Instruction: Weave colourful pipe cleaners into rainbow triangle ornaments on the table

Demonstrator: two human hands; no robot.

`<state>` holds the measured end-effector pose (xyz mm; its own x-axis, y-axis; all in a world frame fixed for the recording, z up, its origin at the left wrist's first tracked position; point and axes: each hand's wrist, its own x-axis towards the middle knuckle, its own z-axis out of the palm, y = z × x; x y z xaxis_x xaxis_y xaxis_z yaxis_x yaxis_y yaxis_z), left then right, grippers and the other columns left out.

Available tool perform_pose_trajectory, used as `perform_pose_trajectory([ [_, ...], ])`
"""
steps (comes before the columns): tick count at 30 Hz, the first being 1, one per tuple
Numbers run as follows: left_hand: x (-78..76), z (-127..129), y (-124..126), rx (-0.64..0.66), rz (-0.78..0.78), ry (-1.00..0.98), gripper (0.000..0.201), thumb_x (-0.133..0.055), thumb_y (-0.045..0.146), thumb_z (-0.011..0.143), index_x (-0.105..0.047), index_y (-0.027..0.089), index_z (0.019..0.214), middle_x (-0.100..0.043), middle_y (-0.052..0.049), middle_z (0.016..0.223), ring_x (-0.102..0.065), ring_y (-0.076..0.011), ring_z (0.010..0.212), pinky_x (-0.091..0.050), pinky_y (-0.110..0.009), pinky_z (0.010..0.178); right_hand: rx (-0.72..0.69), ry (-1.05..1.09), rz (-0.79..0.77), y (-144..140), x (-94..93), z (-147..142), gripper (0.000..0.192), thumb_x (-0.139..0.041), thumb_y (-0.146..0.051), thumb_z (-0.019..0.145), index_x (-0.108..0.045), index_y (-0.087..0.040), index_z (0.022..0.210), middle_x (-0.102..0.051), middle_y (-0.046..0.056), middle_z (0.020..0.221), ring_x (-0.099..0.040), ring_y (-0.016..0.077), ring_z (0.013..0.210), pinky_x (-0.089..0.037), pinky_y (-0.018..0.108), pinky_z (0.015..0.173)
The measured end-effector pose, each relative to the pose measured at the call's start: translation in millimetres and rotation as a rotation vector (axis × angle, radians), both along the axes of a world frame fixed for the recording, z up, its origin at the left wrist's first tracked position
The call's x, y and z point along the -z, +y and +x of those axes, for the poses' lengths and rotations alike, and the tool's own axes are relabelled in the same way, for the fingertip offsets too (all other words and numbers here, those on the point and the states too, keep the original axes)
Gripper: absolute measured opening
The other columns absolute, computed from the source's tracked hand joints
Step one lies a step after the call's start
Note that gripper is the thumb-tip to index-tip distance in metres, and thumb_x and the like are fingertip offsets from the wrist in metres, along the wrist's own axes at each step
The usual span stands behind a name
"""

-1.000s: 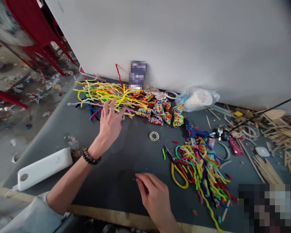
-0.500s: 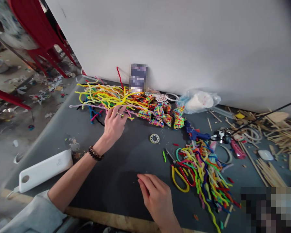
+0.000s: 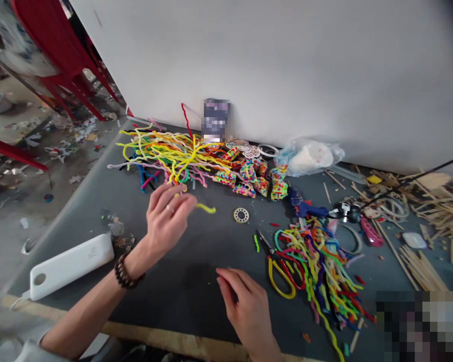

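My left hand point(image 3: 169, 211) is closed on a yellow pipe cleaner point(image 3: 206, 207), whose end sticks out to the right past the fingertips. Just beyond it lies a heap of long pipe cleaners point(image 3: 154, 151), mostly yellow and white. My right hand point(image 3: 243, 304) hovers low over the grey tabletop, thumb and fingers drawn together with nothing visible in them. To its right are scissors point(image 3: 283, 271) with red and yellow handles, beside a pile of short coloured pipe cleaner pieces point(image 3: 320, 271). A small round ring with holes point(image 3: 241, 215) sits between the hands and the patterned bundles point(image 3: 249, 176).
A white power bank point(image 3: 71, 266) lies at the left. Toward the right are a blue glue gun point(image 3: 305, 206), a roll of tape point(image 3: 349, 239), a plastic bag point(image 3: 309, 157) and many wooden sticks point(image 3: 423, 266). A white panel point(image 3: 268, 65) rises behind the table.
My left hand has drawn back from the heap toward me, bringing a yellow pipe cleaner with it. The right hand has barely moved.
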<state>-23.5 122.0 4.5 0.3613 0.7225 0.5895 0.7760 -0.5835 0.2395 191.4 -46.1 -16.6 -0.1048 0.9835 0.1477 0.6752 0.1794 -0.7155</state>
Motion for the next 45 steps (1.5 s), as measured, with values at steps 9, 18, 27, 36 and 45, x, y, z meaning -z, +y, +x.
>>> perform_pose_trajectory([
  [9,-13.4,5,-94,0.362,0.070,0.088,0.023,-0.064,0.011,0.094,-0.072,0.024,0.111,-0.082,-0.005,0.100,-0.080,-0.0233,0.095,-0.066,-0.041,0.092,0.250,0.517,-0.158,-4,-11.0,2,0.031,-0.065,-0.031,0.099,-0.067,-0.023,0.128,-0.078,0.006,0.096,-0.077,0.0170,0.077,-0.064,0.026,0.071],
  [18,11.4,18,-125,0.240,-0.511,-0.252,0.027,-0.052,0.006,0.098,-0.068,0.023,0.110,-0.078,-0.004,0.097,-0.074,-0.0189,0.091,-0.059,-0.036,0.090,0.164,0.400,-0.193,4,-17.2,7,0.013,-0.066,-0.030,0.098,-0.074,-0.024,0.091,-0.076,0.001,0.081,-0.072,0.0156,0.072,-0.056,0.022,0.066],
  [27,-7.1,15,-113,0.292,-1.430,-0.411,0.020,-0.059,0.031,0.098,-0.062,0.020,0.082,-0.067,0.002,0.071,-0.058,-0.0134,0.065,-0.041,-0.025,0.063,-0.037,0.297,-0.174,-1,-7.1,1,0.009,-0.052,-0.020,0.099,-0.059,-0.023,0.094,-0.068,0.001,0.086,-0.067,0.0149,0.076,-0.052,0.023,0.069],
  [36,6.4,30,-125,0.117,-1.031,-0.330,0.019,-0.045,0.006,0.084,-0.044,0.023,0.075,-0.055,0.001,0.069,-0.053,-0.0161,0.065,-0.037,-0.027,0.059,0.041,0.133,0.092,-9,-9.5,-17,0.026,-0.044,-0.001,0.085,-0.053,-0.024,0.090,-0.064,-0.001,0.078,-0.064,0.0135,0.069,-0.050,0.023,0.067],
  [45,2.6,51,-156,0.149,-0.654,-0.145,0.026,-0.042,-0.001,0.081,-0.041,0.025,0.080,-0.057,0.000,0.070,-0.053,-0.0203,0.062,-0.036,-0.033,0.057,0.228,0.298,-0.145,-1,-10.0,-10,0.016,-0.050,-0.011,0.086,-0.057,-0.023,0.079,-0.062,-0.003,0.069,-0.059,0.0130,0.060,-0.046,0.022,0.058],
])
